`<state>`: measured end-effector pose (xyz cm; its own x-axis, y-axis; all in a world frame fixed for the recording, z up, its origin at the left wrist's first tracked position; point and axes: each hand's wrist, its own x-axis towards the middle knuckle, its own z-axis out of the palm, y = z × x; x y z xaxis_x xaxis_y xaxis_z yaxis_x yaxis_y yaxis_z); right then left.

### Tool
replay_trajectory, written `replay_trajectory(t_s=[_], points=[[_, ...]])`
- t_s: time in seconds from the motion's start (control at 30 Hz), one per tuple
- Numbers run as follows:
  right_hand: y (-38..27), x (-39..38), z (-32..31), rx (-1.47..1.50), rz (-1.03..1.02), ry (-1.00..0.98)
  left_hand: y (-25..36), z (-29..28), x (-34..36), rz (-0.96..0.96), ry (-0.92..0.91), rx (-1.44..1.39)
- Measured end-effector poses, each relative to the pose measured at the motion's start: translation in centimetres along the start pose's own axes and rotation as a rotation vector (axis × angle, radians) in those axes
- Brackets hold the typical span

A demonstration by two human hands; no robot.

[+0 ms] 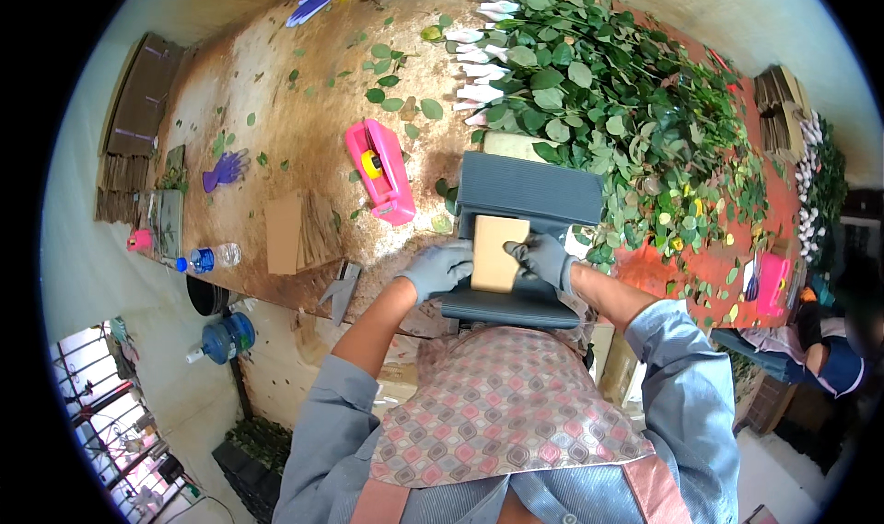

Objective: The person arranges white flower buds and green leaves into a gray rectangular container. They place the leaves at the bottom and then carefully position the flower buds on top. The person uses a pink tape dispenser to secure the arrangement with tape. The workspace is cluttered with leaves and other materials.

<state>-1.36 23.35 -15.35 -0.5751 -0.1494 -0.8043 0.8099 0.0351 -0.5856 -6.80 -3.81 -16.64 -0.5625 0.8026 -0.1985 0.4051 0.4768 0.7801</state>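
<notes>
A small tan cardboard piece (498,264) lies in the trough of a dark grey ribbed stand (529,185) right in front of me. My left hand (437,269), in a grey glove, has its bent fingers at the cardboard's left edge. On the opposite edge, my right hand (547,260) grips it with the thumb on top and the other fingers partly hidden. To the left of the stand is a pink tape dispenser (394,188) with a yellow roll. Cut cardboard pieces (285,234) lie stacked beyond my left hand, near a grey metal tool (341,291).
Leafy stems (626,110) with white-wrapped heads (479,73) cover the table's far right. Purple gloves (226,169) and a water bottle (210,258) lie at left. A large blue jug (228,337) is below the table edge. Another person (833,358) is at far right.
</notes>
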Motion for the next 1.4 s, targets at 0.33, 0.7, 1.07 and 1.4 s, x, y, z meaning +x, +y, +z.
replay_trajectory(t_s=[0.33, 0.7, 1.07, 1.4], points=[[-0.4, 2.1, 1.9, -0.848, -0.150, 0.358, 1.1, -1.5, -4.4, 0.108, -0.078, 0.552], [-3.0, 0.7, 3.9, -1.027, -0.004, 0.371, 2.3, -1.4, -4.7, 0.050, -0.121, 0.592], [-4.0, -1.7, 3.0, -1.022, -0.116, 0.281, 5.4, -5.6, 0.5, -0.182, -0.259, 0.235], [-4.4, -1.8, 3.3, -1.133, -0.113, 0.364, 4.2, -2.9, 1.7, -0.291, -0.453, 0.428]])
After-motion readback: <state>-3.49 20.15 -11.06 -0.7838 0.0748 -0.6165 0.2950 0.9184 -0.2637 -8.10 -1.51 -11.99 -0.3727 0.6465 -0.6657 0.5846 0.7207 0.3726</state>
